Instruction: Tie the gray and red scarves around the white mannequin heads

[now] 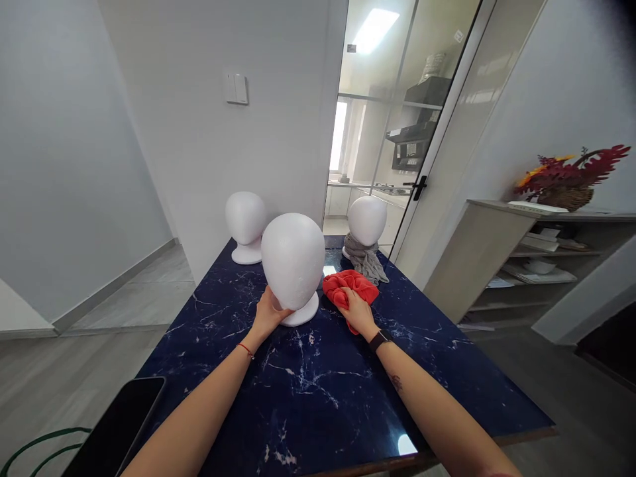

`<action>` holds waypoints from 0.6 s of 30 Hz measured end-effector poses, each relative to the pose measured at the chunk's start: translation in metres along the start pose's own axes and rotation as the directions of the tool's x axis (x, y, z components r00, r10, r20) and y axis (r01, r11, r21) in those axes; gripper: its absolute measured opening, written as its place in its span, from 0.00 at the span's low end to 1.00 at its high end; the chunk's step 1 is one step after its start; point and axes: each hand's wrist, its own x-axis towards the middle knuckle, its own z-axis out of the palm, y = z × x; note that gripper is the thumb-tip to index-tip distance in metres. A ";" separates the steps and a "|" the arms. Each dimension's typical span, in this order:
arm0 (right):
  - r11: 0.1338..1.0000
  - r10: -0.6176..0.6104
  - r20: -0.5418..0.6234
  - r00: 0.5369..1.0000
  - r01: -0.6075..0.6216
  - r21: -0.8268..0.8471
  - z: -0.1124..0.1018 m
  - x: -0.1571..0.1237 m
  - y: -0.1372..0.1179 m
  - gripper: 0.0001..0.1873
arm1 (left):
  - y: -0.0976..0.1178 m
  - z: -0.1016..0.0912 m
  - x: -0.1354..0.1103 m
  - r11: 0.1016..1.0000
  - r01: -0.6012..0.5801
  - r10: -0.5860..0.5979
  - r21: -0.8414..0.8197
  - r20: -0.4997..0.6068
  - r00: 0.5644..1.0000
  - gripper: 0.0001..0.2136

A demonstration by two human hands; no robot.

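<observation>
I see the front foam head (293, 258) standing upright on the dark blue table (308, 424), with my left hand (269, 314) curled around its neck, thumb across the front and fingers mostly hidden. Just right of it, the red cloth (366, 286) lies bunched on the table; my right hand (358, 311) has its fingers closed over it. Farther back, I see a second foam head (246, 218) on the left and a third foam head (368, 220) on the right, a grey scarf (366, 260) around its neck.
</observation>
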 end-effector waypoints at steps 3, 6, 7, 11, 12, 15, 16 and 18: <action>1.000 0.001 -0.003 1.000 -0.001 0.003 0.000 0.000 0.000 0.23 | -0.007 0.003 0.002 1.000 -0.008 0.008 0.002 0.016 1.000 0.36; 1.000 0.009 0.004 1.000 -0.009 0.002 0.000 0.000 0.000 0.22 | -0.011 0.005 0.004 0.999 -0.024 0.025 -0.026 0.048 0.999 0.33; 1.000 0.011 0.006 1.000 -0.011 0.003 0.000 0.000 0.000 0.22 | -0.012 0.005 0.004 0.999 -0.029 0.031 -0.032 0.056 0.998 0.33; 1.000 0.005 0.005 1.000 -0.005 0.007 -0.001 0.001 -0.001 0.22 | -0.011 0.005 0.004 0.999 -0.032 0.031 0.034 0.045 0.999 0.35; 1.000 0.003 0.003 1.000 -0.003 0.007 -0.001 0.001 -0.001 0.22 | -0.010 0.006 0.004 0.998 -0.039 0.036 0.057 0.037 0.999 0.36; 1.000 0.003 -0.003 1.000 -0.003 0.004 -0.001 0.000 -0.001 0.22 | -0.010 0.007 0.003 0.994 -0.060 0.058 0.089 0.024 0.998 0.39; 1.000 0.005 -0.001 1.000 -0.005 0.003 -0.001 0.000 -0.001 0.22 | -0.010 0.008 0.003 0.994 -0.060 0.058 0.091 0.021 0.998 0.39; 1.000 0.007 0.002 1.000 -0.007 0.001 -0.001 0.000 -0.002 0.22 | -0.010 0.009 0.003 0.994 -0.054 0.053 0.090 0.020 0.998 0.39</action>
